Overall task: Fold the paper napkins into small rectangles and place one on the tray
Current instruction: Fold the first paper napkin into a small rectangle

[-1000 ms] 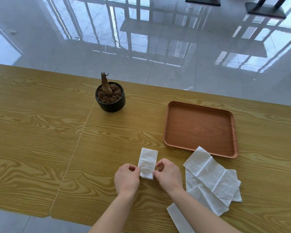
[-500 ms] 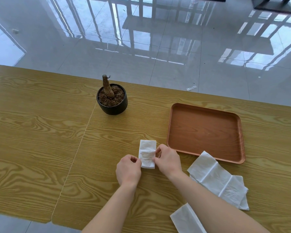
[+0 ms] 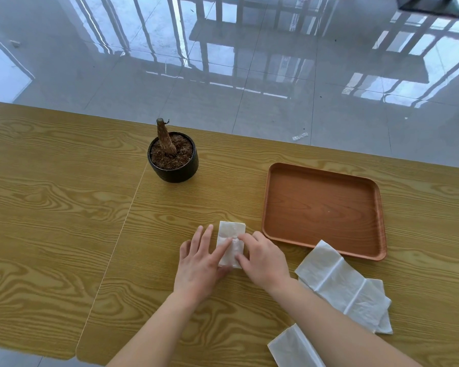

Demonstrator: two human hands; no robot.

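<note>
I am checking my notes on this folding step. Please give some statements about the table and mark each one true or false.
1. The left hand rests with straight fingers on the folded napkin. True.
2. The folded napkin lies in the tray. False: it lies on the table, beside the tray.
3. The plant pot stands on the tray. False: it stands on the table, left of the tray.
4. Unfolded napkins lie right of the right hand. True.
</note>
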